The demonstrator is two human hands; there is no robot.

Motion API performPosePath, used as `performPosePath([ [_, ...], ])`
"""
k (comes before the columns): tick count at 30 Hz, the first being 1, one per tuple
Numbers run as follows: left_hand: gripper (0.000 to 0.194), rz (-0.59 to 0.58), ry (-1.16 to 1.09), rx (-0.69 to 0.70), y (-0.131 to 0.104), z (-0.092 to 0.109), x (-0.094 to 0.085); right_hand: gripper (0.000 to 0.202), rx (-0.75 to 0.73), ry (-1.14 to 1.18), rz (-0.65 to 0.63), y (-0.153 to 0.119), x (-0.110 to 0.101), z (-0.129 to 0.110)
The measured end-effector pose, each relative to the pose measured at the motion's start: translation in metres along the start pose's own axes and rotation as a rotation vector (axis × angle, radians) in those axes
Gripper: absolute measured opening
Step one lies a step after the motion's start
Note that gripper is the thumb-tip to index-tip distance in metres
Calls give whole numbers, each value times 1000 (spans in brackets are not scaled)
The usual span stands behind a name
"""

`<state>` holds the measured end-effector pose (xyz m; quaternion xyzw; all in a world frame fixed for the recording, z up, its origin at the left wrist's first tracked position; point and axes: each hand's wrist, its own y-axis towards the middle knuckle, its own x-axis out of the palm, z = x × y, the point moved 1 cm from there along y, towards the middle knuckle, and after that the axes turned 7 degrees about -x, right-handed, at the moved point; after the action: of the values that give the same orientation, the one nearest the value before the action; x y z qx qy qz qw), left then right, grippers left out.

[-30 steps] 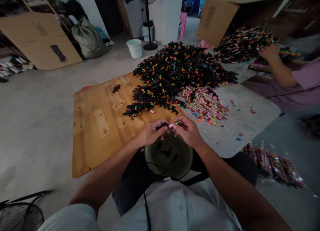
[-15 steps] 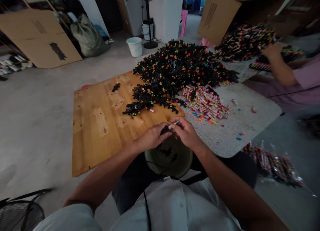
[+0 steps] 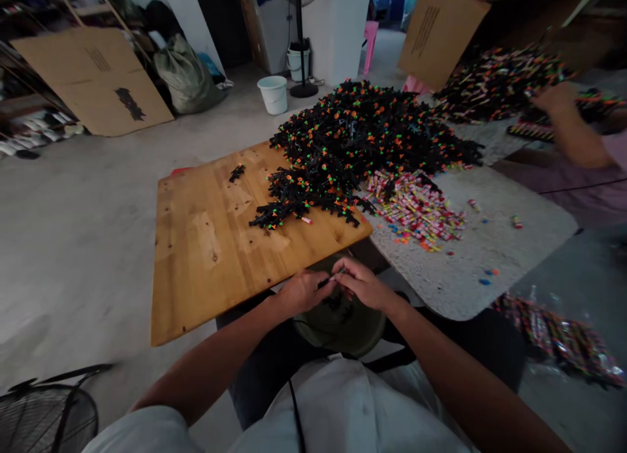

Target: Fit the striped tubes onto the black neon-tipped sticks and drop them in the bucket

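Observation:
My left hand (image 3: 302,292) is closed on a small black toy gun (image 3: 323,282), mostly hidden by the fingers. Against it, my right hand (image 3: 363,284) pinches a small candy tube (image 3: 334,278), and the fingertips of both hands nearly meet. Below them, between my legs, is a dark basin (image 3: 318,335) with a few black pieces inside. Ahead on the tables rises a large heap of black toy guns (image 3: 357,126) with orange and green tips. To its right lies a pile of pink-and-white candy tubes (image 3: 421,205).
A wooden board (image 3: 196,257) on the left carries one loose toy gun (image 3: 237,173). Small coloured bits lie on the grey tabletop (image 3: 529,244). Another person's hand (image 3: 556,100) works by a second heap at right. Filled plastic bags (image 3: 558,339) lie lower right; a fan (image 3: 49,414) stands lower left.
Both hands have come down a little, nearer my body, and the toy gun and candy tube are closer together. The whole view has shifted slightly, with the tables now further right.

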<state>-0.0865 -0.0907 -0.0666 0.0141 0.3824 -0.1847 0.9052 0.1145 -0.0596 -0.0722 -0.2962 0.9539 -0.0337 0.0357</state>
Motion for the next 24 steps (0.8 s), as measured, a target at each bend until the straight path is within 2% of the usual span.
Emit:
performPosePath([
  [2, 28, -17, 50, 45, -3, -10, -5, 13, 45, -130, -138, 4, -6, 4],
  [4, 27, 10, 62, 68, 1, -24, -21, 13, 58, -286, -280, 14, -14, 3],
  [6, 25, 148, 95, 71, 10, -39, -46, 16, 8, -466, -305, 34, -20, -2],
  [7, 25, 236, 125, 70, 18, -46, -61, 18, -32, -563, -247, 47, -22, -7],
  [9, 27, 365, 193, 53, 36, -60, -88, 19, -82, -739, -35, 79, -21, -16],
  [10, 29, 384, 231, 47, 46, -65, -99, 17, -85, -812, 73, 96, -18, -20],
  [12, 40, 341, 372, 62, 69, -73, -113, 16, -64, -924, 205, 128, -9, -25],
  [15, 57, 207, 656, 148, 101, -80, -118, 30, -55, -1012, 233, 159, 9, -25],
  [17, 57, 164, 768, 201, 119, -85, -117, 32, -57, -1059, 217, 166, 17, -23],
  [20, 46, 181, 820, 219, 135, -93, -116, 29, -87, -1107, 198, 162, 21, -20],
  [24, 30, 191, 733, 213, 134, -101, -116, 20, -33, -958, 264, 139, 6, -9],
])
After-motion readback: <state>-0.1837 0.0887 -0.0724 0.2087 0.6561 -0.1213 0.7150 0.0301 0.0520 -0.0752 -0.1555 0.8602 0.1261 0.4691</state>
